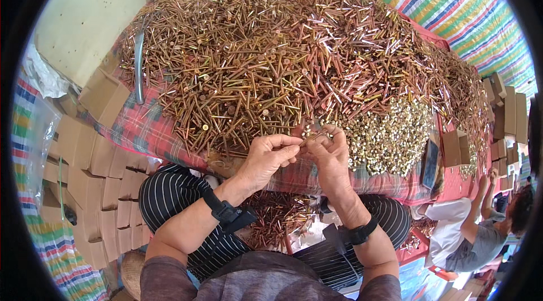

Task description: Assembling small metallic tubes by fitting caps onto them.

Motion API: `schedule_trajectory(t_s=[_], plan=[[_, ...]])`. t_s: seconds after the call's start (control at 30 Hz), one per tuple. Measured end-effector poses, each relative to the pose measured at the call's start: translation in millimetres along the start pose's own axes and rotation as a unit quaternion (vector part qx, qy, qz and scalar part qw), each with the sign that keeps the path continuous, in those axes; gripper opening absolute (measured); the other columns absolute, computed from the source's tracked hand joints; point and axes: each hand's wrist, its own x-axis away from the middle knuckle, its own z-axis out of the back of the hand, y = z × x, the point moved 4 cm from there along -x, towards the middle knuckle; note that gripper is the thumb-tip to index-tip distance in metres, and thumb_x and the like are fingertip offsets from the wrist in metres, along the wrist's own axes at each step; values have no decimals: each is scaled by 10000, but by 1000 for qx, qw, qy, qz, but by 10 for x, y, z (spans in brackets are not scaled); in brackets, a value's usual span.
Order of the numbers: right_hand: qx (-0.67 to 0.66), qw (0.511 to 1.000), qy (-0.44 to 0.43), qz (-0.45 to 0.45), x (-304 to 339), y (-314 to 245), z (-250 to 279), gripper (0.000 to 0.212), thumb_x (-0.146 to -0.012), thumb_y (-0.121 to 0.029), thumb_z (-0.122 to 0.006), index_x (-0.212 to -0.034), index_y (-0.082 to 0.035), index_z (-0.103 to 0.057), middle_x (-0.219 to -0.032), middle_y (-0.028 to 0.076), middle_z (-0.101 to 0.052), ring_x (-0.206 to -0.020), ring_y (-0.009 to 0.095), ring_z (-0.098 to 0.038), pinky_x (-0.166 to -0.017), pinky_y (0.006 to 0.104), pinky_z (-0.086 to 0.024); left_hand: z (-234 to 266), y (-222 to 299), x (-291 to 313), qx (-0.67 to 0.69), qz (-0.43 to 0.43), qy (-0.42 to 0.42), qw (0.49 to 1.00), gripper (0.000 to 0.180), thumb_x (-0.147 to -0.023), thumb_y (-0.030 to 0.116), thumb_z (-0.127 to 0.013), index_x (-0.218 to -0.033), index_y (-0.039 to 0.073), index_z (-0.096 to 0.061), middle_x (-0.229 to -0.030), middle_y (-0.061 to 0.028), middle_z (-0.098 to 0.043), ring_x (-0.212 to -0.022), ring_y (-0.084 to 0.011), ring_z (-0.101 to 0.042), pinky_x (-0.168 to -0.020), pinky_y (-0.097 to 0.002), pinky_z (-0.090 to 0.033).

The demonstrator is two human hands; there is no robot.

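The 2 hands meet at the near edge of the heap. The left hand [271, 157] has its thumb and forefinger tips together, other fingers curled under; the right hand [329, 157] sits close beside it, thumb and fingers bent inward and drawn together. What lies between the fingertips is too small and hidden to tell. Copper-coloured bolts [243, 89] spread beyond them, far and left, over a plaid cloth [144, 126]; small gold-coloured pieces [393, 137] lie just right of the right hand.
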Motion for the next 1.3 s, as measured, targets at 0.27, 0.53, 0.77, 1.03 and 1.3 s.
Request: schedule_trajectory(t_s=[0.27, 0.53, 0.77, 1.03, 1.3], plan=[[211, 975, -68, -31, 95, 50, -32, 74, -872, -60, -572, -857, -3, -617, -750, -31, -599, -667, 40, -511, -596, 201, -431, 32, -63, 1, 56, 20, 58, 997, 103, -825, 48, -583, -914, 1, -607, -735, 18, -550, -601, -36, -471, -502, -163, -334], [605, 739, -42, 292, -182, 34, -23, 140, -738, -54, -610, -877, -43, -621, -794, 110, -575, -751, 309, -574, -662, 385, -479, 128, -71, -14, 102, 39, 96, 989, 95, -772, -7, -590, -853, -44, -624, -652, 16, -526, -537, -24, -407, -457, -160, -276], [709, 635, -41, 303, -196, 99, -144, 142, -703, -46, -563, -840, -70, -595, -782, 93, -515, -758, 272, -537, -657, 384, -450, 156, -53, -7, 105, 21, 73, 991, 103, -772, -27, -598, -870, -46, -626, -637, 25, -513, -523, -28, -381, -476, -166, -271], [638, 683, -13, 355, -148, -84, -141, 73, -760, -73, -613, -827, -50, -595, -766, 85, -574, -687, 208, -559, -617, 345, -450, 138, -5, -12, 150, 19, 65, 986, 102, -783, -23, -600, -881, -46, -615, -710, -42, -564, -533, -36, -397, -479, -170, -286], [131, 989, -57, -20, -70, -53, -10, 84, -878, -63, -563, -922, -18, -618, -781, -4, -612, -670, 37, -522, -582, 199, -433, 135, -3, 7, 187, 26, 66, 980, 92, -785, -12, -603, -872, -38, -607, -744, -74, -579, -545, -32, -426, -473, -154, -301]])
